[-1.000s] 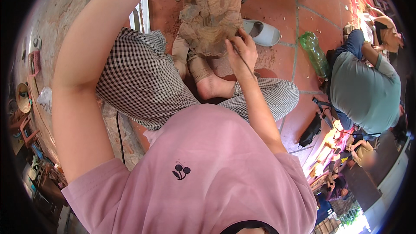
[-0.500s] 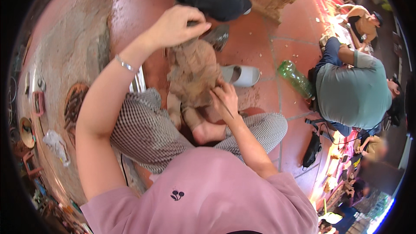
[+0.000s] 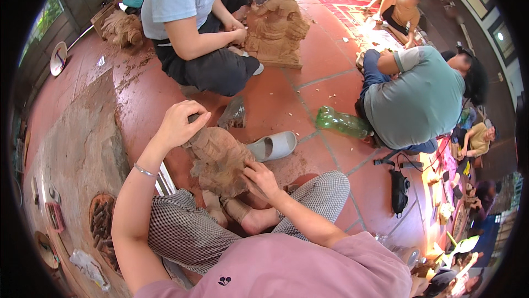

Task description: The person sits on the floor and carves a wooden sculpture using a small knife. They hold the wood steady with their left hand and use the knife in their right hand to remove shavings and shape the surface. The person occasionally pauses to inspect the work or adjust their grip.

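A brown carved wooden piece (image 3: pixel 220 157) with a rough, folded surface stands between my legs, near my bare feet (image 3: pixel 259 219). Over its upper end, my left hand (image 3: pixel 183 124) curls its fingers round a dark knob-like part of the carving. My right hand (image 3: pixel 261 180) is at the carving's right side, fingers bent and pressed together against the wood. The thin stick-like tool it held half a second ago is mostly hidden by the fingers now. A grey slipper (image 3: pixel 274 146) lies just right of the carving.
A green plastic bottle (image 3: pixel 343 122) lies to the right, beside a seated person (image 3: pixel 413 97). Ahead, another person (image 3: pixel 184 28) squats by a larger carved figure (image 3: pixel 277 28). A basket of dark tools (image 3: pixel 103 226) sits on a wooden slab (image 3: pixel 71 154) at left.
The view has tilted up, so more of the people and carvings ahead show. The carving and both hands appear lower and further left; both hands stay on the carving.
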`<action>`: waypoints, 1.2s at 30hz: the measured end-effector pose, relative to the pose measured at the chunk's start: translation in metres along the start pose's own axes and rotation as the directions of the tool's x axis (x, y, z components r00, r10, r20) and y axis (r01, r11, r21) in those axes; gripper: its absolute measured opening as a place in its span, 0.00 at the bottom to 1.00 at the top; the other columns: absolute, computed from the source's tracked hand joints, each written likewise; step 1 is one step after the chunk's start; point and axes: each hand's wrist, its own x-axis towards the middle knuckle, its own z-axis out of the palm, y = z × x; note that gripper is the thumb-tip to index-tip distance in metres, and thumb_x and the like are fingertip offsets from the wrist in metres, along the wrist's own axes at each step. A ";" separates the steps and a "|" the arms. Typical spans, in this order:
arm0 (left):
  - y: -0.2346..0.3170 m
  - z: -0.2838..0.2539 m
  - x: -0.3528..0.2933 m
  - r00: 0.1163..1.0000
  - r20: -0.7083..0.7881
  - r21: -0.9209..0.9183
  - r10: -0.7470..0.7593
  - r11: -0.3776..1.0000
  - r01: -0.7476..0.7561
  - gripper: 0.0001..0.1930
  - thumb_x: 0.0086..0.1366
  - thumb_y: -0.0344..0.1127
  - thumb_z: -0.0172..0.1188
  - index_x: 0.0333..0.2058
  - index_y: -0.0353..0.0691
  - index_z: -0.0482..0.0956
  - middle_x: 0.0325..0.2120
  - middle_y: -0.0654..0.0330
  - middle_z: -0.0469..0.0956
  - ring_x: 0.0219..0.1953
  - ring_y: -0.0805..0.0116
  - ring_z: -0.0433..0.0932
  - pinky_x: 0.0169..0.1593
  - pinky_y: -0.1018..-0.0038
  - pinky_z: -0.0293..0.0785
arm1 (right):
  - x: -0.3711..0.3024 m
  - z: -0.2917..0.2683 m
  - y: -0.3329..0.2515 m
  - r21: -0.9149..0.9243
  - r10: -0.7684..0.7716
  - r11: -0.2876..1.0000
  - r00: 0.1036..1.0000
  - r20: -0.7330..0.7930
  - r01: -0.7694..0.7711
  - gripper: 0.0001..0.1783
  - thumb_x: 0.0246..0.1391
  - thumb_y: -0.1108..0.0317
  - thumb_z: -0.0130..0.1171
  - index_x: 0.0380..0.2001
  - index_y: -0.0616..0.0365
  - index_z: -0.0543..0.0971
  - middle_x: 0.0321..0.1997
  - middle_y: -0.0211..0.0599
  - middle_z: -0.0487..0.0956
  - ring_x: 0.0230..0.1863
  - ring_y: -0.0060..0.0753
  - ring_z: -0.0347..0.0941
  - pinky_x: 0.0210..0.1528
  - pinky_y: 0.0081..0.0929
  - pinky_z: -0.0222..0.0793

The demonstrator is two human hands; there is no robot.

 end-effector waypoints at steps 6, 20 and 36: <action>0.005 -0.003 -0.004 1.000 0.005 0.000 -0.028 1.000 0.028 0.09 0.63 0.34 0.61 0.33 0.33 0.82 0.30 0.52 0.81 0.35 0.56 0.80 0.42 0.66 0.74 | 0.001 0.003 0.000 0.004 -0.022 1.000 1.000 -0.023 0.022 0.07 0.50 0.69 0.63 0.34 0.57 0.79 0.52 0.48 0.74 0.48 0.53 0.72 0.46 0.41 0.76; 0.003 -0.006 -0.005 1.000 -0.013 0.033 0.002 0.999 -0.002 0.10 0.63 0.36 0.62 0.31 0.34 0.82 0.30 0.52 0.82 0.35 0.54 0.80 0.41 0.64 0.75 | 0.006 0.002 -0.005 0.089 0.035 0.995 0.999 -0.022 -0.033 0.06 0.50 0.73 0.62 0.33 0.60 0.78 0.51 0.47 0.76 0.47 0.56 0.74 0.48 0.43 0.75; 0.000 0.000 -0.004 1.000 -0.027 0.023 0.014 1.000 -0.013 0.10 0.63 0.37 0.62 0.31 0.34 0.82 0.29 0.53 0.82 0.35 0.54 0.80 0.41 0.64 0.75 | 0.005 0.005 -0.006 0.067 0.091 0.994 0.995 -0.028 -0.089 0.06 0.50 0.72 0.63 0.32 0.60 0.78 0.53 0.46 0.77 0.50 0.53 0.75 0.50 0.41 0.74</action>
